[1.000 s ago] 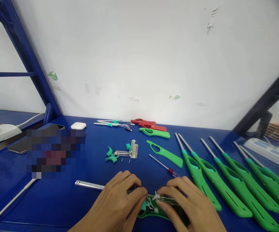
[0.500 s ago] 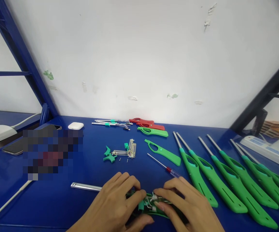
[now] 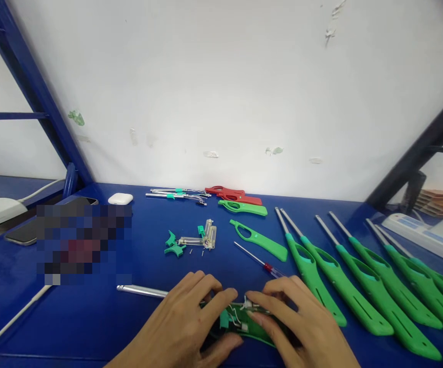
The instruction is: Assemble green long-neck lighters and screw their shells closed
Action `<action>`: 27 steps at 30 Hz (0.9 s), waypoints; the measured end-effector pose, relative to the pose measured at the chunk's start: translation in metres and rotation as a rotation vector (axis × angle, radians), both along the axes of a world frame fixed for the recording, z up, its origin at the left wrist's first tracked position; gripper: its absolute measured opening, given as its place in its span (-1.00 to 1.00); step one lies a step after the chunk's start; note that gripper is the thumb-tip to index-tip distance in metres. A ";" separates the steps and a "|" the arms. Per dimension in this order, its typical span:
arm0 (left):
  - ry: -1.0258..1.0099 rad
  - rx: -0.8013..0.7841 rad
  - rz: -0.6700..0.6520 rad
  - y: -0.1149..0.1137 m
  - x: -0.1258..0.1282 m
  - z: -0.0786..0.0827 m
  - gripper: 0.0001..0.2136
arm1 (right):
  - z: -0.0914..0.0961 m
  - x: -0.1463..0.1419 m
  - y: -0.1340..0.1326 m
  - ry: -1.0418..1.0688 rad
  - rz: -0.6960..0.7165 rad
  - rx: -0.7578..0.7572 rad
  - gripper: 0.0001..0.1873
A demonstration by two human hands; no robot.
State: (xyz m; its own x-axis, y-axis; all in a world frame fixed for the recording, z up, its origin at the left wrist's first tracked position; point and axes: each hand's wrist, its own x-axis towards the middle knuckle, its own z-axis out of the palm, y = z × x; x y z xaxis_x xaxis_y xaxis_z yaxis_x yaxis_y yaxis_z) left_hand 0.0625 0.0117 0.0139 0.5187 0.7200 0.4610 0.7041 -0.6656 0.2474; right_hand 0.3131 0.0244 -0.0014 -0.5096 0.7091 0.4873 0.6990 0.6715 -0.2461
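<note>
My left hand (image 3: 183,319) grips an opened green gas lighter (image 3: 258,331) near the front of the table, with its metal tube (image 3: 140,291) pointing left. Inside the shell are a teal trigger (image 3: 224,319), thin white wires and a small pale block. My right hand (image 3: 296,317) pinches a clear fuel tank (image 3: 258,307) with a whitish end between thumb and index finger, at the shell's upper edge; most of it is hidden by the fingers. A screwdriver (image 3: 258,256) with a red and clear handle lies just beyond my right hand.
Several assembled green lighters (image 3: 355,286) lie along the right. Loose clear tanks (image 3: 198,240), teal triggers (image 3: 174,248) and tiny screws are mid-table. Behind are metal tubes (image 3: 168,196), red shells (image 3: 235,196) and green shells (image 3: 260,240). A phone (image 3: 22,234) and white case (image 3: 120,199) lie left.
The lighter has shifted slightly right. My left index finger has lifted from the wires, and my right hand has raised the clear tank a little, uncovering more of the shell.
</note>
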 end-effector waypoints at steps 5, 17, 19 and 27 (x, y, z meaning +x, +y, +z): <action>-0.039 -0.027 -0.003 -0.002 0.000 0.000 -0.69 | -0.001 0.001 0.000 0.019 0.018 0.006 -0.73; -0.037 -0.029 0.000 -0.002 0.002 0.003 -0.62 | -0.001 0.002 0.000 0.052 0.038 0.029 -0.69; -0.040 -0.039 -0.003 -0.003 0.002 0.003 -0.63 | -0.001 0.002 0.000 0.055 0.041 0.028 -0.67; -0.054 -0.071 0.002 -0.004 0.000 0.002 -0.68 | -0.002 0.003 0.000 0.067 0.069 -0.007 -0.58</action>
State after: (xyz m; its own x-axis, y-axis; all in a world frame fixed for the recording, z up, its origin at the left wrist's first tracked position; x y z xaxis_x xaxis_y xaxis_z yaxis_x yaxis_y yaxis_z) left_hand 0.0621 0.0081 0.0161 0.4927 0.7532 0.4358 0.6898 -0.6434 0.3320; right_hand 0.3161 0.0247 -0.0031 -0.5241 0.6770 0.5167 0.6329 0.7156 -0.2956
